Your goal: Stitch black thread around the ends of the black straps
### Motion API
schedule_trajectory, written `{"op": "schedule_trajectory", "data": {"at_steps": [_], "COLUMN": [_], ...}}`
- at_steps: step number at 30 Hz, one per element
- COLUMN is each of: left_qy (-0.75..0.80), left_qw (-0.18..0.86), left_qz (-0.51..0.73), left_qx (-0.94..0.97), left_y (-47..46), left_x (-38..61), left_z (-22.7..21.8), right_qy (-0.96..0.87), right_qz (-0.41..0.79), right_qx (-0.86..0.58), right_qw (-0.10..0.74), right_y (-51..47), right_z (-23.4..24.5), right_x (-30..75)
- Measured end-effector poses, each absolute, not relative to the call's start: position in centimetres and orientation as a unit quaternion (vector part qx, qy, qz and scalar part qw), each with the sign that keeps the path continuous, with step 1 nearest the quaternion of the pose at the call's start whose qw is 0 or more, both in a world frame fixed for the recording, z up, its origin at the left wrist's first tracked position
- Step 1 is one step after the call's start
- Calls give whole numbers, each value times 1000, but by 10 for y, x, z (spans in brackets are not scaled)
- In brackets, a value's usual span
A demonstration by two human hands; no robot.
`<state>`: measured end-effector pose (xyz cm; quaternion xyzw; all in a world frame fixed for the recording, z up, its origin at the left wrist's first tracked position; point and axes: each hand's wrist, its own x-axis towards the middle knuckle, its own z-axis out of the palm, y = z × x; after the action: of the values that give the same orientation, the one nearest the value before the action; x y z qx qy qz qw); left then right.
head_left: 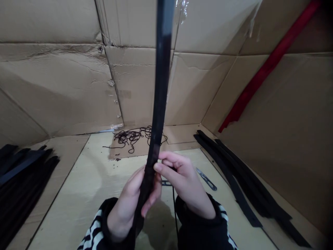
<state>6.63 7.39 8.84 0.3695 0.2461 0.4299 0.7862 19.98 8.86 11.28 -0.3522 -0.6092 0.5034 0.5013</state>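
A long, narrow black piece, shaped like a sword scabbard (pixel 159 90), stands nearly upright in front of me, slightly tilted; its top runs out of view. My left hand (pixel 130 198) is wrapped around its lower part, thumb on one side and fingers on the other. My right hand (pixel 179 173) is closed, with thumb and forefinger pinched against the piece's right side just above the left hand. Out from under the right hand a thin black cord (pixel 174 208) hangs down between my sleeves. What lies between those fingertips is largely hidden.
A tangle of dark cord (pixel 130 135) lies at the back on cardboard. A small cutter-like tool (pixel 206 179) rests right of my hands. Long black strips lie at right (pixel 234 184) and in a pile at left (pixel 26 184). Cardboard walls (pixel 140 83) enclose the table; a red strip (pixel 270 66) hangs right.
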Motion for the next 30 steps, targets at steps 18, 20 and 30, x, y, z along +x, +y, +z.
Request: {"op": "schedule_trajectory", "data": {"at_steps": [18,20,30], "left_qy": [9,-4,437], "left_qw": [893,896,596], "left_qz": [315,305,504], "left_qx": [320,324,447], "left_y": [75,76,78], "left_x": [50,51,66], "left_z": [76,75,95], "right_qy": [-561,-560,-561], "right_qz": [677,670,498], "right_qx": [-217,-223,-413], "right_qw": [424,433,517], "right_y": [96,94,103], "right_z": [106,107,104], "right_x": [195,194,194]}}
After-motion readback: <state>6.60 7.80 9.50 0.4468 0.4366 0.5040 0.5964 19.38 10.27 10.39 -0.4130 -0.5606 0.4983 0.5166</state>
